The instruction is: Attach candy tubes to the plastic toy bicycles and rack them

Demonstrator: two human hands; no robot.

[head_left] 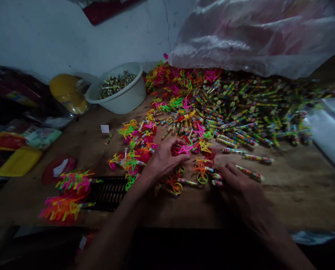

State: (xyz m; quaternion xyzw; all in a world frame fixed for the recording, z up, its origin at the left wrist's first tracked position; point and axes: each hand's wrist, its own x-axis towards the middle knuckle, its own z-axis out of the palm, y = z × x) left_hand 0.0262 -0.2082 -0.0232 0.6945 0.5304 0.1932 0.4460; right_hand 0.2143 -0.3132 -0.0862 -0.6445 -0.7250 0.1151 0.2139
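Observation:
My left hand (166, 156) reaches into a loose heap of small plastic toy bicycles. Its thumb and index finger are curved and apart, with a pink toy bicycle (185, 149) in the gap between them. An orange toy bicycle with a green wheel (202, 177) lies between my two hands. My right hand (240, 183) rests low over the table, fingers bent and closed at the ends of a few printed candy tubes (217, 183); its palm side is hidden. Another candy tube (250, 173) lies just beyond its knuckles.
A big pile of candy tubes (240, 108) spreads over the wooden table (297, 187), under a clear plastic bag (254, 41). A white basin (125, 101) holds more tubes. At left are a black slotted tray (107, 193), rows of toy bicycles (62, 208) and a yellow dish (19, 161).

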